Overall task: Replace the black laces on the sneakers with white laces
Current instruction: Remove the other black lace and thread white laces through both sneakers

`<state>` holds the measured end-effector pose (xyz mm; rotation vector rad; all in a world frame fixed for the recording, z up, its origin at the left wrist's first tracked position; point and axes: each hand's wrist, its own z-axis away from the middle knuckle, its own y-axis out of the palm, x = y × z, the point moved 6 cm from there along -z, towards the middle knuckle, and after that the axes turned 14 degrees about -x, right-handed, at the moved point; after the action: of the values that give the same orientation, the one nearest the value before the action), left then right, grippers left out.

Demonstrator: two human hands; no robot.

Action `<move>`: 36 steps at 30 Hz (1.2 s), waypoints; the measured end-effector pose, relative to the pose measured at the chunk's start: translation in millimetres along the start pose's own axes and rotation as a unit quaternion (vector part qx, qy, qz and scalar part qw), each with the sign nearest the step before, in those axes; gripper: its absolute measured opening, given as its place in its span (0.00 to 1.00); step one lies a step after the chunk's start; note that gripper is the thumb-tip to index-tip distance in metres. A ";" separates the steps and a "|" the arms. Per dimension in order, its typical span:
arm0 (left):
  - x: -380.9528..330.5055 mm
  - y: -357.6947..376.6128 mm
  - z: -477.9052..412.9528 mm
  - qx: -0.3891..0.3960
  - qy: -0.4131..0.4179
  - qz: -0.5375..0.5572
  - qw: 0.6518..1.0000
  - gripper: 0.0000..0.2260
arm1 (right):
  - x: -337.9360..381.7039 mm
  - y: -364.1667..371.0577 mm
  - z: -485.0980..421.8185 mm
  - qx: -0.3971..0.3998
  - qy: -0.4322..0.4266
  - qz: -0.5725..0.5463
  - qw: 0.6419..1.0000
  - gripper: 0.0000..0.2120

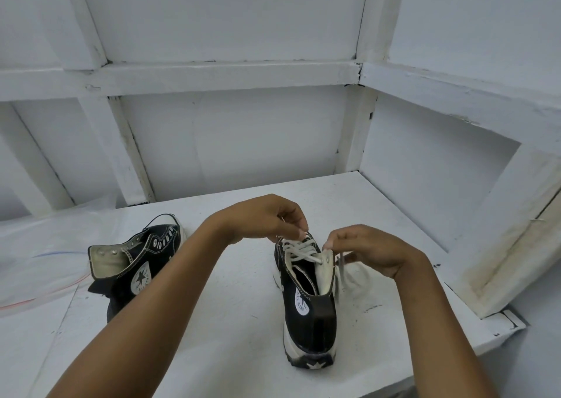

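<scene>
A black high-top sneaker (309,312) stands upright in the middle of the white table (236,337), heel toward me. A white lace (299,250) criss-crosses its lower eyelets. My left hand (270,215) pinches the lace above the toe end of the lacing. My right hand (373,249) pinches the shoe's right eyelet edge and the lace there; a loose lace end (341,264) hangs below it. The second black sneaker (136,264) lies on its side at the left with no lace in its eyelets.
Clear plastic sheeting (45,255) with a thin red and blue line lies at the table's left edge. White framed walls (236,142) close in behind and on the right. A white board (510,246) leans at the right.
</scene>
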<state>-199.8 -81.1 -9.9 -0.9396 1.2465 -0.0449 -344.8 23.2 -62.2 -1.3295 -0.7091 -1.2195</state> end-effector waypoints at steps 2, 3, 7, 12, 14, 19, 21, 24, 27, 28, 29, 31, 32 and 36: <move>-0.4 7.8 -5.0 -0.015 -0.008 -0.006 1.000 0.06 | 9.3 -10.6 -2.6 -0.044 -0.007 -0.057 0.997 0.11; -2.0 13.1 -6.6 -0.012 -0.013 -0.009 1.000 0.08 | 16.9 -16.1 -2.8 -0.064 -0.019 -0.075 0.995 0.12; -18.2 31.8 -6.0 0.028 -0.003 0.058 0.998 0.16 | 53.4 -36.9 1.7 -0.129 -0.069 -0.130 0.981 0.19; -54.2 15.3 -6.5 0.007 0.023 0.339 0.940 0.14 | 78.2 -58.6 6.5 -0.183 -0.096 -0.211 0.955 0.15; -60.0 0.7 -10.0 -0.038 0.014 0.400 0.915 0.12 | 81.3 -63.0 6.2 -0.185 -0.096 -0.267 0.941 0.18; -36.2 -26.6 -16.2 -0.160 0.000 0.364 0.918 0.16 | 87.5 -67.2 13.1 -0.176 -0.117 -0.448 0.869 0.18; -15.8 -29.7 -19.3 -0.199 -0.025 0.306 0.931 0.16 | 89.8 -65.9 14.8 -0.165 -0.128 -0.488 0.847 0.20; 7.8 -27.5 -19.4 -0.208 -0.063 0.218 0.951 0.17 | 93.8 -57.6 14.6 -0.161 -0.145 -0.485 0.848 0.20; 17.2 -18.7 -13.7 -0.154 -0.078 0.089 0.981 0.13 | 94.4 -42.2 9.3 -0.142 -0.149 -0.442 0.873 0.17; 18.3 -15.8 -11.5 -0.136 -0.079 0.042 0.987 0.11 | 94.3 -37.2 8.6 -0.128 -0.150 -0.407 0.892 0.15; 19.6 -14.9 -9.0 -0.126 -0.079 0.003 0.989 0.11 | 93.3 -31.7 7.6 -0.109 -0.148 -0.363 0.914 0.13; 19.1 -17.1 -2.7 -0.125 -0.076 -0.045 0.988 0.13 | 89.4 -21.7 8.5 -0.072 -0.139 -0.259 0.953 0.08; 17.1 -18.3 1.1 -0.118 -0.073 -0.064 0.988 0.15 | 87.9 -17.3 9.8 -0.057 -0.133 -0.208 0.967 0.06; 10.5 -6.9 19.9 0.015 -0.092 -0.092 0.991 0.17 | 76.9 -3.6 7.6 -0.030 -0.072 -0.014 0.997 0.11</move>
<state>-176.7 -79.4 -13.6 -1.0069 0.9840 -0.1204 -324.8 12.2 11.6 -1.4723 -0.8009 -1.1847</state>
